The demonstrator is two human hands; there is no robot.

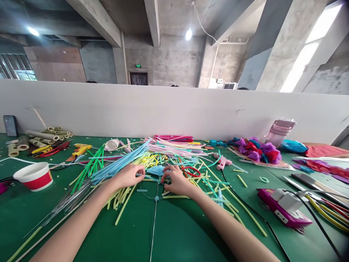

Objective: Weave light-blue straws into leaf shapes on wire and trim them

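Note:
My left hand is closed, thumb and forefinger pinched together over the pile of pipe cleaners; what they hold is too small to make out. Opposite it, my right hand curls its fingers inward at the thin wire, the thing in its grip hidden. Between the hands lies a light blue fuzzy piece. A thin pale wire stem runs toward me along the table, with a small blue ball on it. Beside my left hand rests a bundle of blue pipe cleaners.
Yellow pipe cleaners spread under both wrists. A pink glue gun lies to the right, a yellow glue gun to the left. A paper cup stands at left; a purple power strip with cords sits at right. A white partition stands behind.

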